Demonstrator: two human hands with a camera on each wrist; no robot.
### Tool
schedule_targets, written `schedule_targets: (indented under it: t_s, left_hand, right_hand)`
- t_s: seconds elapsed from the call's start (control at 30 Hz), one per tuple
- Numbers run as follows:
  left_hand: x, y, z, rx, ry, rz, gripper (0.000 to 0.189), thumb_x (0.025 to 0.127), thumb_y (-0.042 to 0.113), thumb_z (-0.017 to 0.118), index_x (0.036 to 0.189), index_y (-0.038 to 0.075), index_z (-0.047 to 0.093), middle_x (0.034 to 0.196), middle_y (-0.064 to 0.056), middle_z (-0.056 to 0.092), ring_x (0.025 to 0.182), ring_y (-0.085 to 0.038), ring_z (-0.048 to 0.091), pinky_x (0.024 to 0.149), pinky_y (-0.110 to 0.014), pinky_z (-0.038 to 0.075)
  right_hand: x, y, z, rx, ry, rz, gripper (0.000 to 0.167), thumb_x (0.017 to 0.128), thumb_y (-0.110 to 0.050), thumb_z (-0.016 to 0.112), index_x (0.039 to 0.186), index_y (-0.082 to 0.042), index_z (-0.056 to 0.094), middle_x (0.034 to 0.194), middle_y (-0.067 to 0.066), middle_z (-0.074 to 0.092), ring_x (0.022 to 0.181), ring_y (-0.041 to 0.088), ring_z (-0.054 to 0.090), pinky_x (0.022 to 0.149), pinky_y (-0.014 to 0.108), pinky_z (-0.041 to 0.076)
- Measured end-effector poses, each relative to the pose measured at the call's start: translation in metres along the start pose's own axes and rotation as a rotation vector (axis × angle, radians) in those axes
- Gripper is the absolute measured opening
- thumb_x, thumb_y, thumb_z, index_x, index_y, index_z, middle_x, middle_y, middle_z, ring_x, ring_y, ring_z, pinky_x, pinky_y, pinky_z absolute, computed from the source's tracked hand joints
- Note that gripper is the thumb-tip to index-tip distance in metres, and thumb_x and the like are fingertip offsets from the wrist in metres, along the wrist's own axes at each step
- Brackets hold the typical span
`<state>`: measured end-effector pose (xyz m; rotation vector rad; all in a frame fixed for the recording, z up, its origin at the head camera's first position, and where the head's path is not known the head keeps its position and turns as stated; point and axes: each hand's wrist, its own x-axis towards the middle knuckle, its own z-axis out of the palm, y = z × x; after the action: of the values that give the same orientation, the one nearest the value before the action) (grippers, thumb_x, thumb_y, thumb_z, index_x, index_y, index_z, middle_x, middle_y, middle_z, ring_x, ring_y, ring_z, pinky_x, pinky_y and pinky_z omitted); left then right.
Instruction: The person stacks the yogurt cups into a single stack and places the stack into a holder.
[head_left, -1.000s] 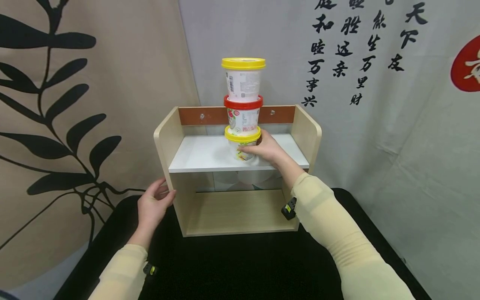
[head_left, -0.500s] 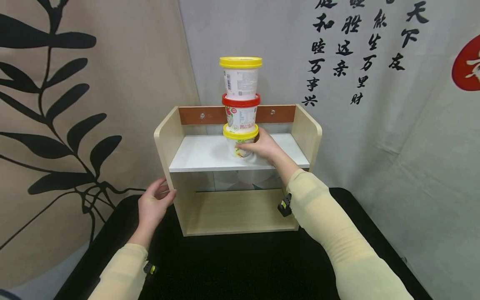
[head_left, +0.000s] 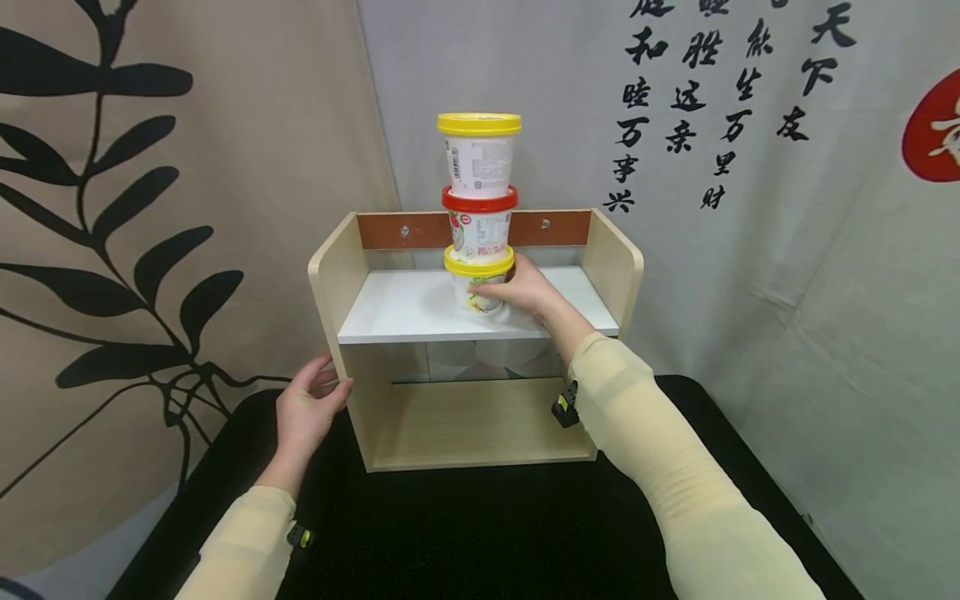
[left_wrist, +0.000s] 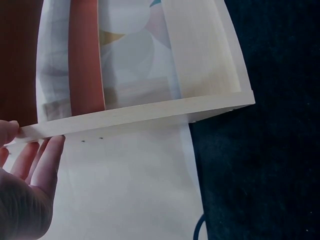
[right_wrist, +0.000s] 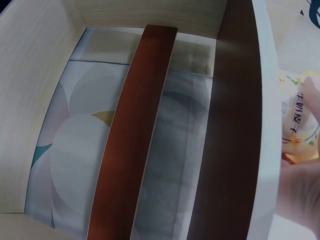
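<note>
Three white tubs stand in one stack over the white board [head_left: 397, 312] of a small wooden shelf unit [head_left: 480, 421]. The top tub [head_left: 482, 167] has a yellow lid, the middle tub [head_left: 480, 236] a red lid, and the bottom tub [head_left: 467, 287] a yellow lid. My right hand [head_left: 528, 292] grips the bottom tub from the right, thumb across its front; its fingers behind are hidden. In the right wrist view part of this printed tub [right_wrist: 295, 115] shows beyond the board's edge. My left hand [head_left: 306, 408] holds the unit's left side panel [left_wrist: 130, 112] between thumb and fingers.
The unit stands on a black-covered table [head_left: 450, 533]. Its side panels rise beside the board, and a brown rail [head_left: 405, 232] crosses the back. Under the board is an open lower compartment. A curtain [head_left: 750, 275] with black writing hangs behind.
My right hand and the stacked tubs have shifted slightly to the left and farther back over the white board. The left hand stays at the side panel.
</note>
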<state>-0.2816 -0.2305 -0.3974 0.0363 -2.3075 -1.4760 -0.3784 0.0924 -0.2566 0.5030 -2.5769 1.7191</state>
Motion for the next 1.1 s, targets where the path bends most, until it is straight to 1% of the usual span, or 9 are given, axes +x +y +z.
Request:
schedule_targets:
  t_s: [0.13, 0.27, 0.37, 0.47, 0.53, 0.63, 0.8, 0.93, 1.1]
  left_hand:
    - [0.000, 0.001, 0.000, 0.003, -0.002, -0.004, 0.054, 0.093, 0.016, 0.070, 0.144, 0.012, 0.050, 0.130, -0.022, 0.060, 0.114, -0.037, 0.062, 0.081, -0.031, 0.056]
    - [0.000, 0.001, 0.000, 0.004, -0.003, -0.006, 0.054, 0.094, 0.016, 0.070, 0.144, 0.012, 0.050, 0.130, -0.022, 0.060, 0.114, -0.037, 0.062, 0.081, -0.031, 0.056]
    - [0.000, 0.001, 0.000, 0.004, -0.005, -0.008, 0.054, 0.094, 0.017, 0.069, 0.144, 0.012, 0.050, 0.130, -0.022, 0.060, 0.114, -0.037, 0.062, 0.081, -0.031, 0.056]
    - [0.000, 0.002, 0.000, 0.002, -0.005, -0.010, 0.054, 0.094, 0.016, 0.069, 0.144, 0.012, 0.050, 0.130, -0.022, 0.060, 0.114, -0.037, 0.062, 0.081, -0.032, 0.056]
    - [-0.001, 0.002, 0.000, 0.005, -0.006, -0.011, 0.054, 0.094, 0.016, 0.069, 0.144, 0.012, 0.049, 0.130, -0.022, 0.060, 0.114, -0.037, 0.062, 0.081, -0.032, 0.055]
    - [-0.001, 0.002, 0.000, 0.008, -0.004, -0.002, 0.054, 0.094, 0.015, 0.069, 0.144, 0.012, 0.050, 0.129, -0.022, 0.060, 0.113, -0.037, 0.062, 0.081, -0.032, 0.055]
    - [-0.001, 0.001, 0.000, 0.008, 0.001, 0.005, 0.054, 0.093, 0.014, 0.069, 0.144, 0.012, 0.050, 0.129, -0.022, 0.061, 0.113, -0.037, 0.063, 0.080, -0.031, 0.056]
    - [-0.001, 0.001, 0.001, 0.008, 0.001, 0.001, 0.054, 0.093, 0.014, 0.069, 0.144, 0.013, 0.050, 0.129, -0.021, 0.061, 0.113, -0.036, 0.063, 0.079, -0.030, 0.056]
    - [-0.001, 0.001, 0.001, 0.007, 0.002, 0.002, 0.053, 0.094, 0.013, 0.069, 0.143, 0.012, 0.050, 0.129, -0.021, 0.061, 0.113, -0.037, 0.063, 0.080, -0.030, 0.056]
  right_hand:
    - [-0.001, 0.001, -0.001, -0.005, -0.017, 0.007, 0.065, 0.085, -0.021, 0.079, 0.140, -0.011, 0.046, 0.137, 0.008, 0.054, 0.124, 0.025, 0.048, 0.109, 0.043, 0.037]
    - [-0.004, 0.002, -0.004, -0.019, -0.045, 0.036, 0.066, 0.087, -0.025, 0.077, 0.141, -0.009, 0.044, 0.136, 0.011, 0.053, 0.122, 0.027, 0.048, 0.107, 0.045, 0.038]
    - [-0.008, 0.001, -0.010, -0.061, -0.047, 0.080, 0.074, 0.087, -0.031, 0.076, 0.146, -0.007, 0.039, 0.136, 0.015, 0.052, 0.123, 0.030, 0.048, 0.107, 0.047, 0.039]
    - [-0.013, -0.001, -0.015, -0.101, -0.045, 0.128, 0.084, 0.087, -0.038, 0.075, 0.151, -0.006, 0.032, 0.141, 0.017, 0.049, 0.129, 0.030, 0.046, 0.108, 0.047, 0.038]
    - [-0.017, -0.004, -0.018, -0.123, -0.052, 0.140, 0.088, 0.087, -0.041, 0.074, 0.153, -0.005, 0.028, 0.143, 0.018, 0.047, 0.131, 0.031, 0.045, 0.109, 0.047, 0.038]
    - [-0.023, -0.006, -0.022, -0.152, -0.066, 0.136, 0.090, 0.088, -0.044, 0.072, 0.155, -0.004, 0.025, 0.144, 0.019, 0.047, 0.132, 0.031, 0.046, 0.110, 0.047, 0.037]
    - [-0.033, -0.008, -0.027, -0.226, -0.083, 0.115, 0.088, 0.092, -0.043, 0.067, 0.155, -0.003, 0.021, 0.143, 0.020, 0.049, 0.133, 0.032, 0.046, 0.111, 0.049, 0.036]
    - [-0.044, -0.011, -0.030, -0.264, -0.097, 0.109, 0.087, 0.092, -0.043, 0.068, 0.155, -0.004, 0.022, 0.142, 0.020, 0.051, 0.132, 0.032, 0.047, 0.109, 0.051, 0.038]
    - [-0.056, -0.015, -0.033, -0.285, -0.128, 0.077, 0.085, 0.092, -0.040, 0.068, 0.154, -0.004, 0.024, 0.139, 0.020, 0.054, 0.131, 0.033, 0.049, 0.107, 0.052, 0.040]
